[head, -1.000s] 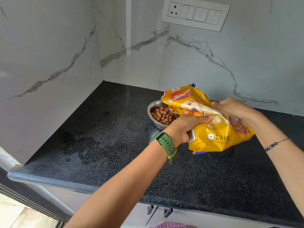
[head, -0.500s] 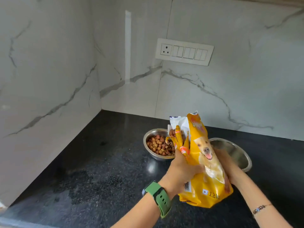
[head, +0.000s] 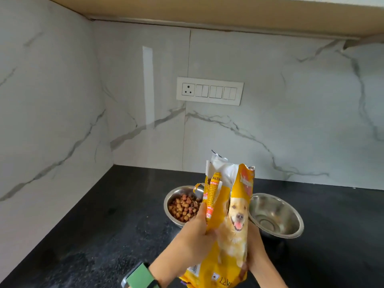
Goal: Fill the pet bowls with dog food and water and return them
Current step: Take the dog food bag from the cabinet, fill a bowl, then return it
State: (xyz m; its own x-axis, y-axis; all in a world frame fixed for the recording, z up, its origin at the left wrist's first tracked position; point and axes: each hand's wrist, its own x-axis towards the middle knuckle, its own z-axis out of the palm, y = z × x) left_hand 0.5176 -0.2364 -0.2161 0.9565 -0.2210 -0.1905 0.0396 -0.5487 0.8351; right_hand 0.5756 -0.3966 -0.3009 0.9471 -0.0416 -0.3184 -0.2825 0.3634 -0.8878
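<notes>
A yellow dog food bag with a dog's picture stands upright between my hands, its torn top open and pointing up. My left hand grips its left side and my right hand holds its right side from behind. Behind the bag on the left, a steel bowl holds brown kibble. A second steel bowl sits to the right of the bag with nothing in it.
The bowls rest on a black granite counter in a corner of white marble walls. A switch panel is on the back wall. A wooden cabinet underside runs overhead.
The bag went from lying tilted over the kibble bowl to standing upright. My view has tipped upward, so the hands and bowls sit lower in the frame and the second bowl shows.
</notes>
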